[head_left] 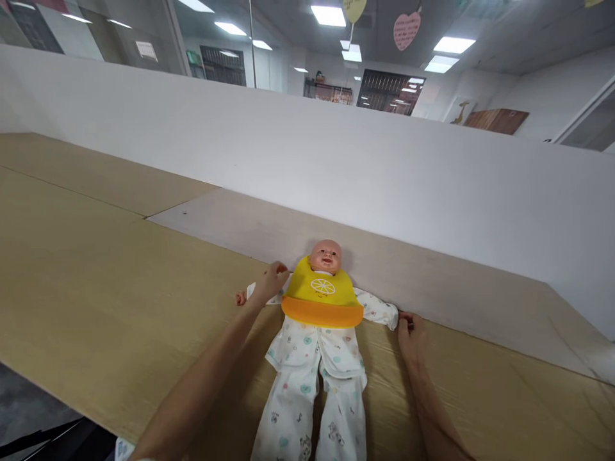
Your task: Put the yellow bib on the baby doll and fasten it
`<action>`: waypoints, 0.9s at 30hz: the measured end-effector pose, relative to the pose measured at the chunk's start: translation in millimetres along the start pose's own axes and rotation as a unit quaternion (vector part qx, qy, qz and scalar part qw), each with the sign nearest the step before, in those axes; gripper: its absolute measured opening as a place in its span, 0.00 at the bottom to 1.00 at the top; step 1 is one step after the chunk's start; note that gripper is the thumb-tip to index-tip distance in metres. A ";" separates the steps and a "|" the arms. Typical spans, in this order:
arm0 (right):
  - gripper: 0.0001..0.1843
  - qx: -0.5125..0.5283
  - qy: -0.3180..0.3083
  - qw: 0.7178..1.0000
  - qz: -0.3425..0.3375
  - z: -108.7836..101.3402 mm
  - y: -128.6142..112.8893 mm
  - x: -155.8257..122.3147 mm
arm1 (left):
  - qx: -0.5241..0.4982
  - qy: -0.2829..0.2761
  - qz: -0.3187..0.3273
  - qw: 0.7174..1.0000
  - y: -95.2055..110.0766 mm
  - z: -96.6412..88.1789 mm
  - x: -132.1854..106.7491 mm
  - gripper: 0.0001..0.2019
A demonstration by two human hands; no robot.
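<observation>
A baby doll (327, 254) lies on its back, its arms stretched out to both sides. It wears a yellow bib (331, 287) with an orange pocket, a white patterned top (343, 352) and matching trousers (283, 410). My left hand (273, 282), fingers curled, is over the sleeve on the left, close beside the bib; what its fingertips hold, if anything, is hidden. A small doll hand (241, 298) pokes out of that sleeve. At the right, my right hand (412, 333) pinches the cuff end of the other sleeve (379, 310). The doll's hand there does not show.
The doll rests on a tan padded surface (120, 275), its head on a paler raised strip (432, 275) along a white low wall (336, 160). Glass above the wall shows a room with ceiling lights. Dark floor shows past the surface's edge at lower left.
</observation>
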State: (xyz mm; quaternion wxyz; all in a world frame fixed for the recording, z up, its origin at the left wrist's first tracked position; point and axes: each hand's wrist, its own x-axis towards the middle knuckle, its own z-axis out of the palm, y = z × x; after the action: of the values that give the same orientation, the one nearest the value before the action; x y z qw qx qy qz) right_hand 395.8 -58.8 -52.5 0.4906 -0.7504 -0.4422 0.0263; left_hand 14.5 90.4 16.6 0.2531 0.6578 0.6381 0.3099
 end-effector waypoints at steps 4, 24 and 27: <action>0.18 -0.007 -0.005 1.000 0.004 -0.1 2.7 -1.3 | 0.008 -0.042 -0.040 0.998 23.0 31.1 43.5 0.11; 0.09 0.033 -0.288 0.956 -0.048 161.3 -117.3 93.6 | -0.082 -0.113 -0.047 0.989 9.8 76.5 71.4 0.17; 0.07 0.042 -0.300 0.952 -0.049 176.7 -119.5 104.0 | -0.096 -0.112 -0.049 0.988 9.0 81.1 71.9 0.17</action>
State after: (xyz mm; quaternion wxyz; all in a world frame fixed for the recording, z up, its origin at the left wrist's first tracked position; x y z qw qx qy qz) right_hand 299.1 154.2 -12.1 0.3674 -0.6636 -0.6040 0.2446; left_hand 79.4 166.6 -25.8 0.3996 0.6290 0.6047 0.2813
